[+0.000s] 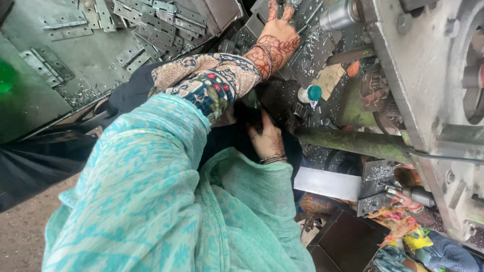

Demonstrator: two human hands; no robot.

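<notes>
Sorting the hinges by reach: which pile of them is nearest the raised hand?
The heap of hinges at top centre, just left of the raised hand. The other hinges lie singly, far left.

Head view, steeply down, close in.

Left hand (pixel 276 38) is showing dark red-brown henna patterning, its sleeve (pixel 209 83) showing beige, navy and red floral print. Teal shawl (pixel 151 201) is showing a paler leaf pattern. Grey hinges (pixel 161 20) are lying near a white bottle with teal cap (pixel 308 94).
</notes>
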